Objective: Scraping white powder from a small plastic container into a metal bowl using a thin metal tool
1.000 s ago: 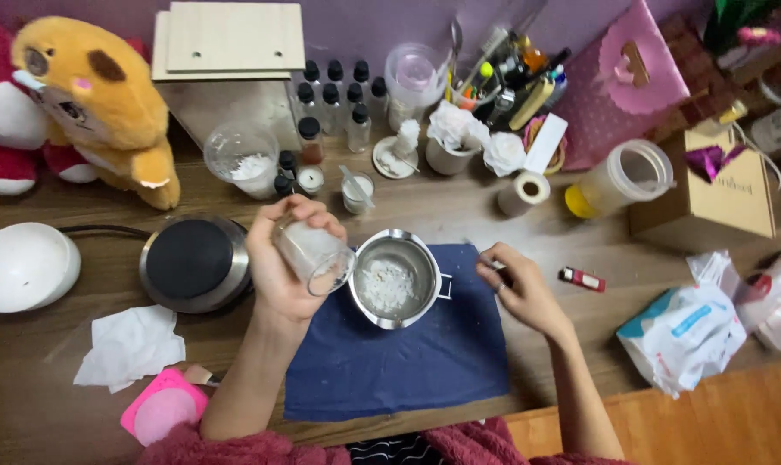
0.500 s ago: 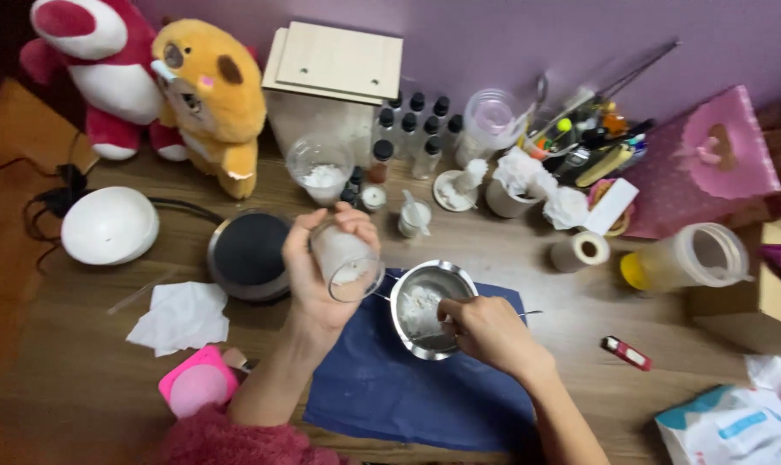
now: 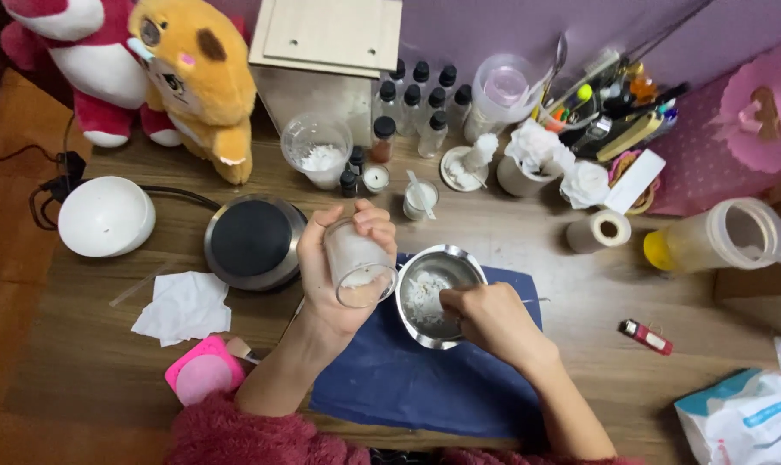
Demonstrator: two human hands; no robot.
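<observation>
Head view: my left hand (image 3: 339,275) is wrapped around a clear glass cup (image 3: 356,263), tilted beside the steel pot (image 3: 433,297) at its nine o'clock. My right hand (image 3: 489,319), fingers curled over the pot's rim at four o'clock, reaches inside; its grip is hidden. Both sit over the blue cloth (image 3: 407,387).
</observation>
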